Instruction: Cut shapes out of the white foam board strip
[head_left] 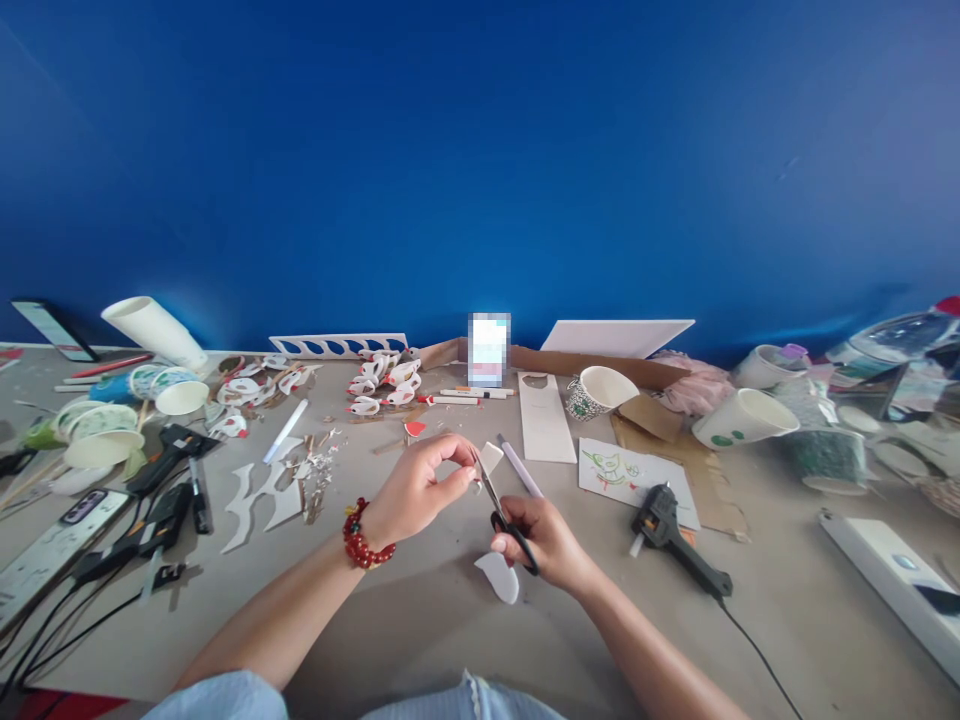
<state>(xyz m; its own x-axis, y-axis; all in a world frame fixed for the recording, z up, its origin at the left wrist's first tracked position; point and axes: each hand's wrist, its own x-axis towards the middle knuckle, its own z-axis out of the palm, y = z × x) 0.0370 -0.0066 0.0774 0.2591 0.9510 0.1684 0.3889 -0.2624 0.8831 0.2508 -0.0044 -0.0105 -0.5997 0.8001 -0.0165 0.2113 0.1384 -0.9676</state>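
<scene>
My right hand (544, 540) is closed round the black handles of a pair of scissors (492, 497), whose blades point up and left. At the blade tips, my left hand (425, 487) pinches thumb and fingers together; a tiny white bit shows by the thumb, too small to make out. Just beyond the blades is a white strip (491, 457); I cannot tell whether it is held or lies on the table. Beneath my right hand a white bird-shaped cutout (498, 578) rests on the table. A pale capped pen (520, 464) lies behind the scissors.
White birds with red marks (386, 383) cluster at the back. Left lie foam offcuts (270, 495), shavings and a power strip (64, 548) with cables. Right are a glue gun (675, 540), a bird drawing (637, 482) and paper cups (746, 418). A lit phone (489, 350) stands against the wall.
</scene>
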